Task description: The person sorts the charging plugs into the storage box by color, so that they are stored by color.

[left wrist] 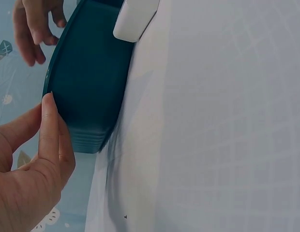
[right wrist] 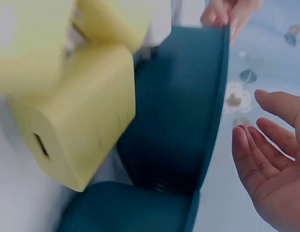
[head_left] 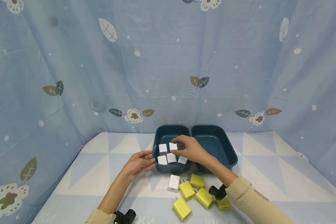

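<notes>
My left hand (head_left: 140,163) is at the left end of the left dark teal container (head_left: 172,169), its fingertips touching the outside by the rim. In the left wrist view those fingers (left wrist: 49,130) look fairly straight. Over the same container hovers my right hand (head_left: 191,149), thumb and fingers apart. The right wrist view shows nothing between them. Just by its fingertips is a white charger (head_left: 173,147), and several others, including one white charger (head_left: 163,149) at the left, lie in the container. The walls partly hide them in the wrist views.
A second teal container (head_left: 212,144) adjoins on the right, with nothing seen inside. In front, a white charger (head_left: 173,183) and several yellow chargers (head_left: 182,209) lie on the patterned tablecloth (head_left: 89,174). A blue curtain (head_left: 168,62) hangs behind.
</notes>
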Available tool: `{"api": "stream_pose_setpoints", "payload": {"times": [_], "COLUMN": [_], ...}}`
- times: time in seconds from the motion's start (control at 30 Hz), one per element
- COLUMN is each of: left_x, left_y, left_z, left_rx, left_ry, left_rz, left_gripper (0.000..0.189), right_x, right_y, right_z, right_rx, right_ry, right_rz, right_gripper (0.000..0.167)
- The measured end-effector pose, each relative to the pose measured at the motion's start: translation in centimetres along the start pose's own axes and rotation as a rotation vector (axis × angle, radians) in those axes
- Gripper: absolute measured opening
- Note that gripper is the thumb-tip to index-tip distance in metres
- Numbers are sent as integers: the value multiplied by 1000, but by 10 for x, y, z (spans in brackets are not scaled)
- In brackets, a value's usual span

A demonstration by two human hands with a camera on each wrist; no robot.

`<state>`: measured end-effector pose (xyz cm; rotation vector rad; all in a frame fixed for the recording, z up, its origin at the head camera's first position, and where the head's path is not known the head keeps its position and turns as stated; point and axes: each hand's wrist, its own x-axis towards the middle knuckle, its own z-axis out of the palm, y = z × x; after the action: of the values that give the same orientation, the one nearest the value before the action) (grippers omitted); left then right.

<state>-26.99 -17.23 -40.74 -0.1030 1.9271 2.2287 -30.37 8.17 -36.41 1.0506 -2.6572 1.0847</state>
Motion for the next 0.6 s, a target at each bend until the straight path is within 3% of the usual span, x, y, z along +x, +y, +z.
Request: {"api": "stream_pose_setpoints", "payload": {"times": [0.43, 0.6], "left_x": [-1, -1], "left_y": [1, 1], "left_z": [2, 2], "left_rx": [17, 19], "left_ry": [14, 10], "left_rz": [-7, -1], "left_gripper": [49, 49], "right_x": [-48, -61], "right_y": [-30, -34], "right_z": [5, 11], "right_rx": [52, 15], "right_ry": [-93, -164], "right_rz": [-62, -28], "right_gripper": [39, 37]}}
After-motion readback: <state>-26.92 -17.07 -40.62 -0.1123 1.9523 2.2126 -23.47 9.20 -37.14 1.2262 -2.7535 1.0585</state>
